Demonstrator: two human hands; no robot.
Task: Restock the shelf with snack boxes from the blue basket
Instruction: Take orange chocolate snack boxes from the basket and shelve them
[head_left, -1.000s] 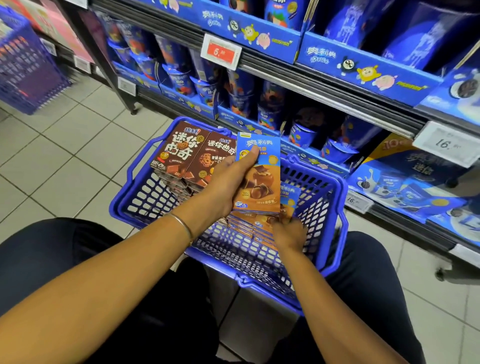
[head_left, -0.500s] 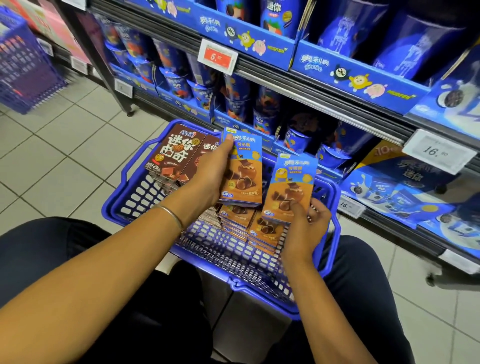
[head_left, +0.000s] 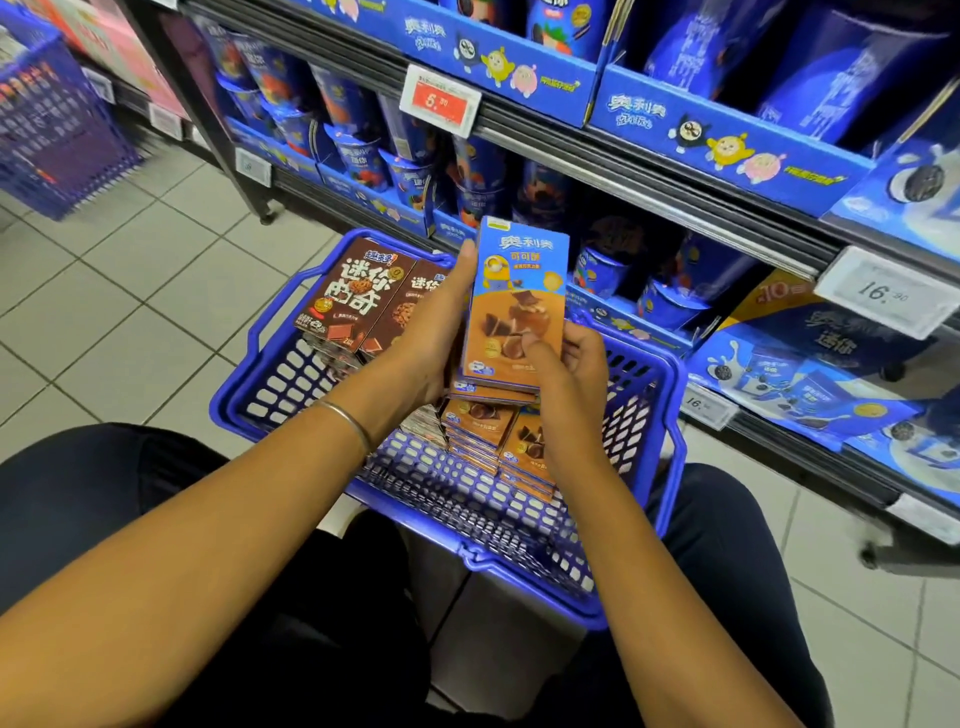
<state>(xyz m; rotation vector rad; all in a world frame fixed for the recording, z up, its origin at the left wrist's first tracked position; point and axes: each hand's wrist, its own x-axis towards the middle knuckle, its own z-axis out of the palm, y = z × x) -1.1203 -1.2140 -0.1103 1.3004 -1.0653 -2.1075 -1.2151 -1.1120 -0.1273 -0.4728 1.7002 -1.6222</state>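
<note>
A blue plastic basket (head_left: 270, 374) stands on the floor between my knees, in front of the shelf (head_left: 649, 171). Above it I hold a small stack of blue-and-orange snack boxes (head_left: 519, 280). My left hand (head_left: 426, 332) grips the stack's left edge, with the thumb up along its side. My right hand (head_left: 566, 364) holds its lower right corner, with the thumb on the top box's face. More orange boxes (head_left: 483, 431) lie stacked in the basket, and brown snack boxes (head_left: 353, 296) stand at its far left.
The shelves hold blue snack cups (head_left: 363, 156) and blue display cartons (head_left: 727, 135), with price tags (head_left: 439, 101) on the rails. A purple basket (head_left: 57, 135) stands at the far left on the tiled floor (head_left: 119, 291). My dark-trousered legs flank the basket.
My right hand lifted an orange box out of the basket and brought it onto the box in my left hand; both hands now hold them together as one stack.
</note>
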